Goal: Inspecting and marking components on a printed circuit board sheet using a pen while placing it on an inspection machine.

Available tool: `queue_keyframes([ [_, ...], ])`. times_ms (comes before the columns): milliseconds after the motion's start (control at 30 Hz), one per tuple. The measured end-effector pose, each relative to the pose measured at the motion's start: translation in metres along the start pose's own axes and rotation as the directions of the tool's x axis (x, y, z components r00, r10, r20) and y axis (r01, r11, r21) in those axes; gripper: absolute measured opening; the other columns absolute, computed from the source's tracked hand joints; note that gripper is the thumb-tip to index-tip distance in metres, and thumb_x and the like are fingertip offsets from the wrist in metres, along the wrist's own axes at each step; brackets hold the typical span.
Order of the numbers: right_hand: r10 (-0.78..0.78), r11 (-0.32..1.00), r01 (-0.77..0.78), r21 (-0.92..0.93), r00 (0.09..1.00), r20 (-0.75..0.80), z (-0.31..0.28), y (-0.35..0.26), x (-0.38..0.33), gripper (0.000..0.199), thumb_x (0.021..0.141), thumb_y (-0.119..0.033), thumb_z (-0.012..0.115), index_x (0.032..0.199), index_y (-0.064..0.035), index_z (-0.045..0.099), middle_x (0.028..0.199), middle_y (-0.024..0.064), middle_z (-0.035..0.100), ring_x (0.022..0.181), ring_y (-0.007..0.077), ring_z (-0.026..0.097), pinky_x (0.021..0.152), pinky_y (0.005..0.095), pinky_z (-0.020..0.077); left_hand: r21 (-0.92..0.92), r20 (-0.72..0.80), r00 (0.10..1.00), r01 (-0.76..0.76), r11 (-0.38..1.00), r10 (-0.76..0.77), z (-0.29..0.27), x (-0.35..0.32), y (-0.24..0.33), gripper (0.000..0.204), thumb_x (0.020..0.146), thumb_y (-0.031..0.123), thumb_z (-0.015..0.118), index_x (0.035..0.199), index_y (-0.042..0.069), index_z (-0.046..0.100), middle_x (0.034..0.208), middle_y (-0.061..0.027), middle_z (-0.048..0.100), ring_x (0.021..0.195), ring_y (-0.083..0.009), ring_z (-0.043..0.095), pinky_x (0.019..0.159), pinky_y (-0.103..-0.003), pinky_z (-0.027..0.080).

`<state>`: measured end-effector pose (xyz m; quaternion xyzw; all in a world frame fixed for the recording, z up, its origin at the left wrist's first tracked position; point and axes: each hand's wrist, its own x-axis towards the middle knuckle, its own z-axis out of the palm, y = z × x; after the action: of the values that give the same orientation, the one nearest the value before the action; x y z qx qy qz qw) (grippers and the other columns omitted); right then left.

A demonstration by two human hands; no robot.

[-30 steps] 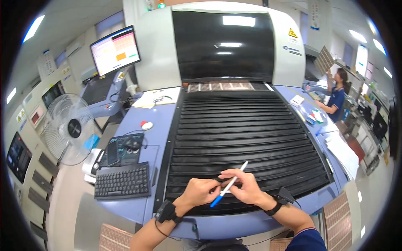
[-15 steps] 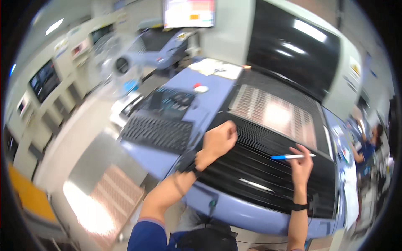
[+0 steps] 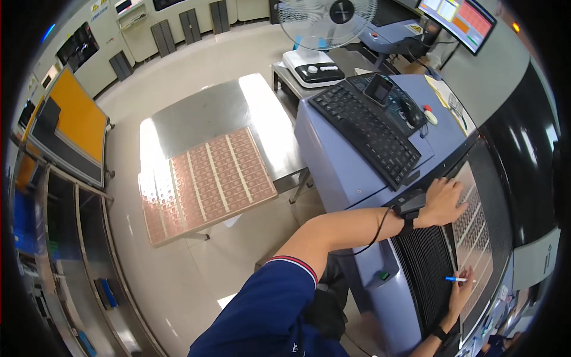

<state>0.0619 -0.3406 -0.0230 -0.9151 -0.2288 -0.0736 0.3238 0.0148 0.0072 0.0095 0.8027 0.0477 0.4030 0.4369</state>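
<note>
A copper-coloured panel (image 3: 473, 232) with rows of small repeated patterns lies on the dark bed of the blue machine. My left hand (image 3: 441, 202) is at the panel's edge near its far left corner, with fingers bent and apart; no grip on it shows. My right hand (image 3: 460, 293) is by the same edge, farther toward the near end. It holds a blue-and-white marker (image 3: 455, 279) between its fingers, and some of them overlap the panel. Black ribbed bellows (image 3: 422, 268) run alongside the panel, below my left wrist.
A metal table (image 3: 202, 113) at left bears patterned copper panels (image 3: 208, 178). A keyboard (image 3: 369, 131) and a control pad with a small screen (image 3: 386, 95) sit on the machine. Behind stand a fan (image 3: 315, 65) and a monitor (image 3: 461, 21). A shelf rack (image 3: 83, 250) is far left.
The view has swung left, bringing the metal table to the middle. Both hands have moved from above the bellows to the copper panel's edge. The marker is still in my right hand.
</note>
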Motion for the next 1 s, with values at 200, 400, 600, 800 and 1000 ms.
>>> queue_keyframes([
  [200,0.354,0.929,-0.343,0.139,0.716,-0.602,-0.072,0.08,0.037,0.048,0.106,-0.04,0.045,0.12,0.0026,0.062,0.103,0.0176,0.066,0.1,0.0263,0.062,0.094,0.0376,0.0472,-0.358,-0.092,0.996,-0.041,0.933,0.009,-0.003,0.003,0.004,0.045,0.086,0.024,0.069,0.12,-0.002,0.055,0.114,-0.0217,0.059,0.105,-0.041,0.059,0.09,-0.047,0.047],
  [400,-0.124,0.992,0.121,-0.033,0.987,-0.099,-0.013,0.038,0.029,0.04,0.1,-0.023,0.06,0.131,0.0024,0.059,0.128,0.0188,0.065,0.122,0.0274,0.061,0.103,0.0387,0.0446,-0.917,0.215,0.945,0.282,0.282,-0.245,0.033,0.017,-0.005,0.048,0.094,0.027,0.066,0.127,-0.004,0.051,0.124,-0.0178,0.06,0.1,-0.0233,0.064,0.088,-0.033,0.051],
  [600,-0.063,0.929,-0.039,-0.369,0.964,-0.26,-0.024,0.005,0.037,0.037,0.103,-0.027,0.057,0.122,0.0039,0.063,0.117,0.0185,0.07,0.109,0.0254,0.066,0.094,0.0359,0.0502,-0.714,0.055,0.998,0.013,0.7,0.038,0.0,-0.003,0.014,0.047,0.09,0.026,0.069,0.125,-0.001,0.052,0.118,-0.018,0.061,0.097,-0.0264,0.067,0.085,-0.039,0.052],
  [800,0.081,0.982,0.056,0.179,0.733,-0.676,-0.161,0.027,0.118,0.044,0.107,-0.037,0.048,0.114,0.0026,0.066,0.103,0.0121,0.072,0.091,0.0235,0.068,0.083,0.0344,0.0532,-0.401,-0.062,0.99,-0.143,0.905,0.129,-0.004,-0.001,0.014,0.018,0.077,0.014,0.07,0.09,0.005,0.061,0.092,-0.014,0.065,0.085,-0.0329,0.067,0.073,-0.042,0.052],
  [1000,0.347,0.59,0.288,0.754,0.753,-0.559,-0.217,0.027,0.122,0.053,0.103,-0.047,0.05,0.134,-0.005,0.053,0.129,0.0169,0.062,0.113,0.0287,0.062,0.094,0.0424,0.0524,-0.297,0.035,0.986,-0.147,0.943,0.164,-0.014,-0.005,0.009,0.011,0.079,0.012,0.068,0.085,0.006,0.062,0.086,-0.0107,0.068,0.083,-0.0325,0.068,0.07,-0.04,0.053],
])
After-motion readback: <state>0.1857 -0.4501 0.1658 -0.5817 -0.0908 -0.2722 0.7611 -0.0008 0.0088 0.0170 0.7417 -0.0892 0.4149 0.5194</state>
